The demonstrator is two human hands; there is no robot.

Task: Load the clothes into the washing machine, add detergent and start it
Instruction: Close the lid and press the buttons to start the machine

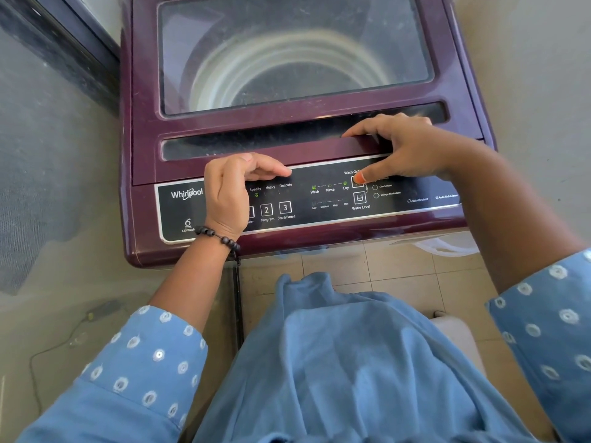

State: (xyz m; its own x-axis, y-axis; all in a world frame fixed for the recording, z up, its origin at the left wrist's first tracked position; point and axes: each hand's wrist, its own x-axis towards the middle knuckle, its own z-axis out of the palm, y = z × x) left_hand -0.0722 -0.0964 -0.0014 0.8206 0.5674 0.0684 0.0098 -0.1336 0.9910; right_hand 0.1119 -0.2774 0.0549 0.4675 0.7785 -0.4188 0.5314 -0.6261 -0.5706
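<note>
A maroon top-load washing machine (144, 129) stands in front of me with its glass lid (294, 59) down; the drum shows dimly through it. My right hand (412, 148) lies across the lid's front edge, its thumb pressing the wash-option button (357, 183) on the black control panel (415, 199). My left hand (233, 190) hovers over the panel's left part, fingers loosely curled, holding nothing, and it hides the power button. Green lights glow at Speedy, Wash and Dry. No clothes or detergent can be made out.
A grey wall runs along the left and a dark door frame (64, 49) stands behind the machine at upper left. Beige floor tiles (351, 270) lie below the machine. A thin cable (48, 346) trails on the floor at lower left. My blue garment fills the foreground.
</note>
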